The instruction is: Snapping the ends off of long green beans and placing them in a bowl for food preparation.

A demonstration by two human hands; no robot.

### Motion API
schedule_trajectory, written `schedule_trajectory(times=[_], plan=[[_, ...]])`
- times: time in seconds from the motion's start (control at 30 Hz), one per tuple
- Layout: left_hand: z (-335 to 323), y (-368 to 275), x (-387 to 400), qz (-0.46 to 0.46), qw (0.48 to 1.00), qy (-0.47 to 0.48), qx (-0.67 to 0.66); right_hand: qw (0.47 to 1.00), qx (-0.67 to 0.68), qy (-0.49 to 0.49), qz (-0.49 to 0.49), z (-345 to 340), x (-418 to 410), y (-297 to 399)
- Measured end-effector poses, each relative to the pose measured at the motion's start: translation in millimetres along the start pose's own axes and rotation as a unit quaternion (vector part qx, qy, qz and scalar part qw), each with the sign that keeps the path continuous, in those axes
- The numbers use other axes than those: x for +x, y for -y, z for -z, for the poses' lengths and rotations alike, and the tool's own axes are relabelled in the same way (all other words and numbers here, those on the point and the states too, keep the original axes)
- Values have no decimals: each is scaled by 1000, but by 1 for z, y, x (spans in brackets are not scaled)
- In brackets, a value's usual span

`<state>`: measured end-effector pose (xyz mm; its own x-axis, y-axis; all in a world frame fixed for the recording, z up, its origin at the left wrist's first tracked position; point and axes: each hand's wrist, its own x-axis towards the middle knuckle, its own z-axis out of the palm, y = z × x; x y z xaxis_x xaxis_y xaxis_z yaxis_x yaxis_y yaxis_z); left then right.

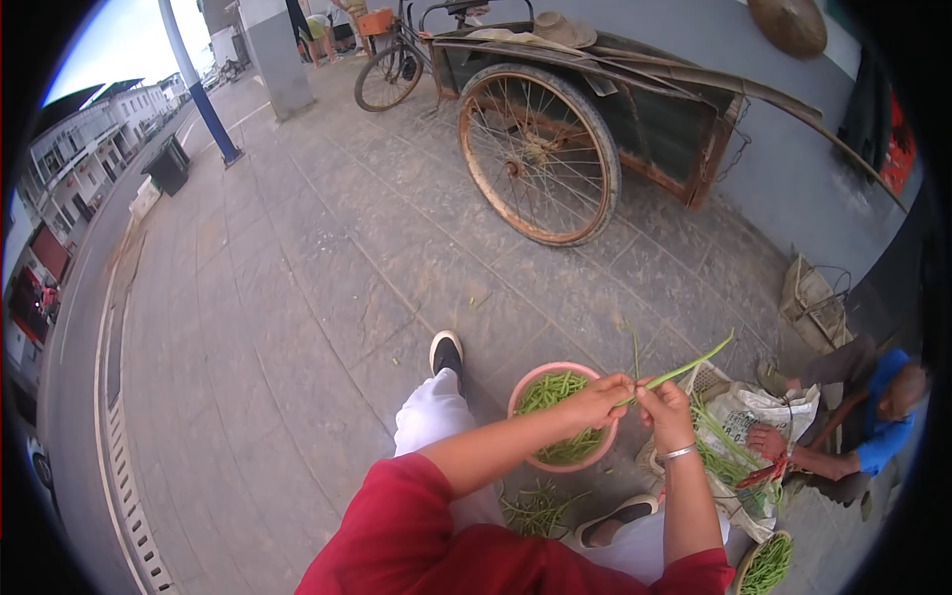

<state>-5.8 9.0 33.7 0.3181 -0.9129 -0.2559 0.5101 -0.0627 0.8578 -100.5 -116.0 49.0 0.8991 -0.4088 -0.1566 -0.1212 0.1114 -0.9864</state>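
My left hand (601, 399) and my right hand (667, 415) meet above the rim of a pink basin (515, 405). Both hold one long green bean (692, 364) between fingertips, its free end pointing up and to the right. A thin strand (636, 349) rises from the fingers as well. Short green bean pieces (554, 390) fill much of the basin, partly hidden by my left forearm. Right of my hands, a white woven sack (744, 413) bearing print lies open with long green beans (718, 446) in it. A heap of green scraps (541, 509) lies between my feet.
A person in a blue top (889, 424) sits at the right, one hand (766, 440) at the sack. A basket of green beans (770, 565) stands lower right. Ahead are a rusty cargo tricycle (539, 156) and a plastic crate (812, 305). A post (212, 119) stands near the road.
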Motion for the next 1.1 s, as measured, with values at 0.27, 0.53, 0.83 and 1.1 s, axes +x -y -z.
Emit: schedule_trajectory(times=[0.27,0.53,0.83,1.1], plan=[[3,14,0,5,995,6,104,994,69,-82,20,22,-5,-3],[60,2,11,17,961,-164,-224,992,87,-12,87,-14,4,10],[-2,-4,2,28,997,-61,30,998,25,19,57,5,8,-20],[4,-8,-3,68,991,-19,116,988,137,-64,6,27,14,-5]])
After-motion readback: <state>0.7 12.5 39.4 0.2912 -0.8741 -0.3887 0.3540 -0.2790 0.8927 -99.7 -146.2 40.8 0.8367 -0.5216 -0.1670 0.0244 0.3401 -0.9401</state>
